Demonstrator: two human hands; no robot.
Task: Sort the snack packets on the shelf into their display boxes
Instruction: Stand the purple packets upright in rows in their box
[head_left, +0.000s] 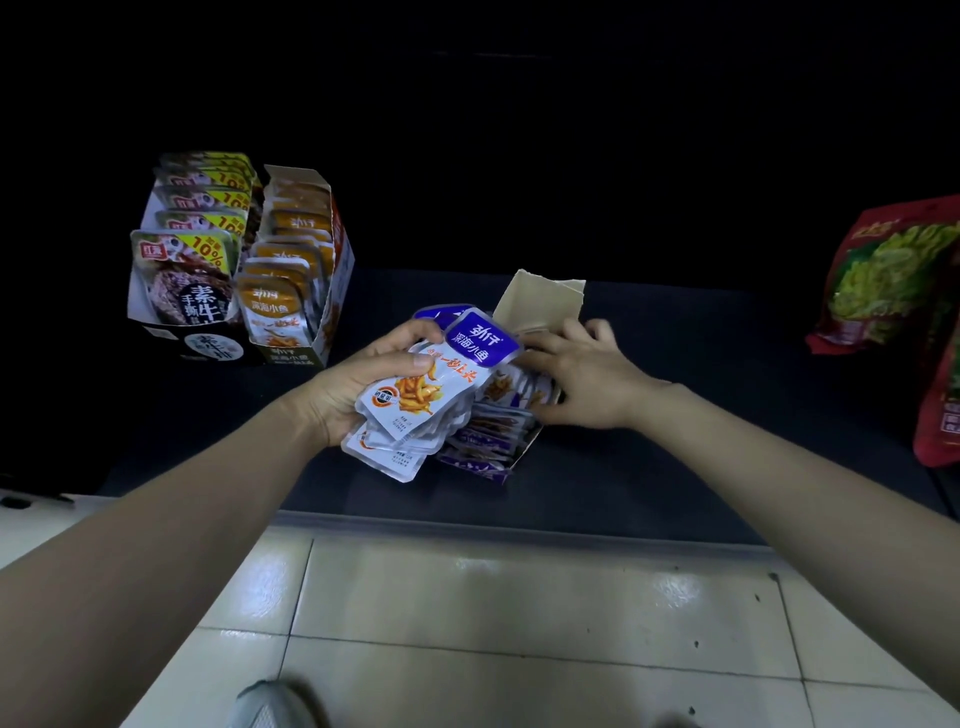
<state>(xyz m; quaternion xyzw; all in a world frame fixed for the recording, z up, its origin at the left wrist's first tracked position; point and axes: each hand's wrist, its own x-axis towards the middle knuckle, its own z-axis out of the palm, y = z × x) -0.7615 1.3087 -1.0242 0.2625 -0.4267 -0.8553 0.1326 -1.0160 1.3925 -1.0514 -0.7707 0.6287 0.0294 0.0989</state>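
left fingers (415, 333): curled over the top edge of a purple packet stack (447, 384), thumb across its face. The left hand (358, 384) grips the whole fan, centre frame.
right fingers (597, 328): fairly straight and spread, lying on the packets in the box (493, 431). The right hand (587, 379) presses and pinches nothing that I can see (tips sit by the flap, partly hidden).
purple packet stack: splayed, lower packets slipping down and left. It sits above the left edge of the purple display box (524, 452), touching or just over it.
purple display box: centre frame on the dark shelf (675, 389), angled, back flap up. The row inside leans and looks untidy.
step, my read: load the held stack into this box while the right hand opens a gap.
how to do it well: use the right palm to push the row toward the flap and hold it there. Square the fan against the box wall first. Slide it in edge first, printed faces matching the row. Release only once the bottom edges are seated.
risk: the glossy film looks slippery, so loose lower packets could drop to the tiled floor (519, 597). The light box may skid if pushed sideways, so keep the right hand's weight on it.
sorting check: the orange display box (311, 291), upper left, carries a similar print. Match by colour band.
others: the beef-style packet box (182, 275) is at far left and the red bags (893, 275) at the right edge, both well apart from the hands.
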